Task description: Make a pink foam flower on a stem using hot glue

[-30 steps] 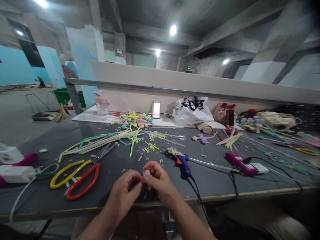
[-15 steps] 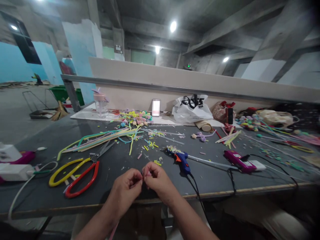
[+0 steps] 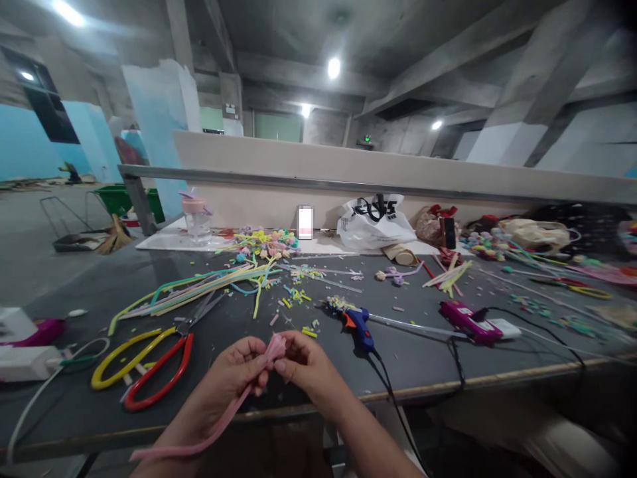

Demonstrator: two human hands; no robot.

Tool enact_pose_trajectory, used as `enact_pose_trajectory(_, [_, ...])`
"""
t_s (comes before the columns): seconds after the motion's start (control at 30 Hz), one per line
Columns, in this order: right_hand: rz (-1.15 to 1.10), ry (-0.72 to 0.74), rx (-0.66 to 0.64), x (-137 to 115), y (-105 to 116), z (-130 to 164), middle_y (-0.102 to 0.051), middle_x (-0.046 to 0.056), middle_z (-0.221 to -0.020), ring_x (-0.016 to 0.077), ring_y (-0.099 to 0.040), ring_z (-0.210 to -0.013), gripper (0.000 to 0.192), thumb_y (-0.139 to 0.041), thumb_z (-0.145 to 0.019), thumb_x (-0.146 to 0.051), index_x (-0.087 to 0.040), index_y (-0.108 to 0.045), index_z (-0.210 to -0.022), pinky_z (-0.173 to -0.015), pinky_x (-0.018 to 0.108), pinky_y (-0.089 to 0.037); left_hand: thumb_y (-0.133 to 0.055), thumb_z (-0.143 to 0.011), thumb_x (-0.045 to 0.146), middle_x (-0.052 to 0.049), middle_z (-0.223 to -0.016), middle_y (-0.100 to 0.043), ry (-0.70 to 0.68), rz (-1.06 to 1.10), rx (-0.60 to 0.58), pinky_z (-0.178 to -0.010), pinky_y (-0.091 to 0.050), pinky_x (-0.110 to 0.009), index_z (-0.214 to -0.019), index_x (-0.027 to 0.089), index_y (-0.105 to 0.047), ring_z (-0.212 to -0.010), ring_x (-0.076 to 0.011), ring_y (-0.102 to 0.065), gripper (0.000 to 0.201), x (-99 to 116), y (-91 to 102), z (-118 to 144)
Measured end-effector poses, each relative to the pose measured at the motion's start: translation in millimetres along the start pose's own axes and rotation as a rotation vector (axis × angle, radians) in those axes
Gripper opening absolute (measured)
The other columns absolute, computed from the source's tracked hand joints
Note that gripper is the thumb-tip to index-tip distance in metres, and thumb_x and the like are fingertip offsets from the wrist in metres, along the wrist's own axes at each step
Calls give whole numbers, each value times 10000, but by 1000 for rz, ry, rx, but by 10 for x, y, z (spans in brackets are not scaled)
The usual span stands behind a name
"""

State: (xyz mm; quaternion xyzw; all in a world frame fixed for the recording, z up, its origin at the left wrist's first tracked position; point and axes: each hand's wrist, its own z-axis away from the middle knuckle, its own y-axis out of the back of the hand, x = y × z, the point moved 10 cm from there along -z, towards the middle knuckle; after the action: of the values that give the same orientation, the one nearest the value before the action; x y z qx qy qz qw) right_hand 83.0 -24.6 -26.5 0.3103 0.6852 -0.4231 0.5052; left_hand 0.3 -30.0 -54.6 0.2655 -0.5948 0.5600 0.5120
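Pink pipe cleaner is pinched at its curled tip between the closed fingers of the left hand and right hand, just above the table edge, so only the tip seems shaped while its long tail hangs unworked.

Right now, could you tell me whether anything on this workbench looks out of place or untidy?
Yes: small coloured offcuts lie scattered over the dark table beyond the hands. The blue glue gun lies on its side, its black cord trailing over the front edge. Both hands grip a pink pipe cleaner.
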Motion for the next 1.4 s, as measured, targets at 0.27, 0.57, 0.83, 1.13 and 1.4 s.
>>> enact_pose_trajectory(0.27, [-32,0,53,22,68,-25,-577,-45,-649,59,-481,-489,282,-742,-624,-309,-169,-552,-778,-437,164,-388,-750,-595,330,28,-597,-611,-77,-134,13,-430,-392,-174,-803,163,-531,-467,-73,-519,345,42,-53,-9])
enact_pose_trajectory(0.57, [-18,-18,42,30,61,-31,-552,-48,-627,42,-444,-457,273,-736,-640,-319,-158,-545,-752,-427,156,-379,-699,-622,335,27,-566,-597,-163,-240,145,-416,-399,-189,-760,153,-571,-457,-88,-511,262,161,-41,112])
enact_pose_trajectory(0.83, [-56,14,22,24,61,-26,-550,-53,-660,51,-462,-473,347,-746,-632,-303,-188,-544,-889,-432,163,-400,-642,-693,374,38,-507,-568,-147,-354,137,-384,-377,-172,-786,147,-587,-409,-74,-472,251,129,-38,115])
enact_pose_trajectory(1.13, [64,-8,8,15,42,-10,-497,-64,-578,42,-430,-432,243,-696,-664,-329,-154,-547,-742,-423,166,-377,-595,-714,380,56,-441,-523,-146,-436,144,-378,-350,-165,-741,147,-575,-367,-61,-434,236,88,-4,122])
enact_pose_trajectory(1.4, [282,-67,88,-3,56,-5,-420,-82,-519,44,-373,-412,63,-550,-618,-165,-169,-512,-668,-398,165,-313,-573,-705,329,77,-416,-500,-70,-447,109,-353,-303,-146,-706,163,-527,-347,-50,-402,172,16,-23,61])
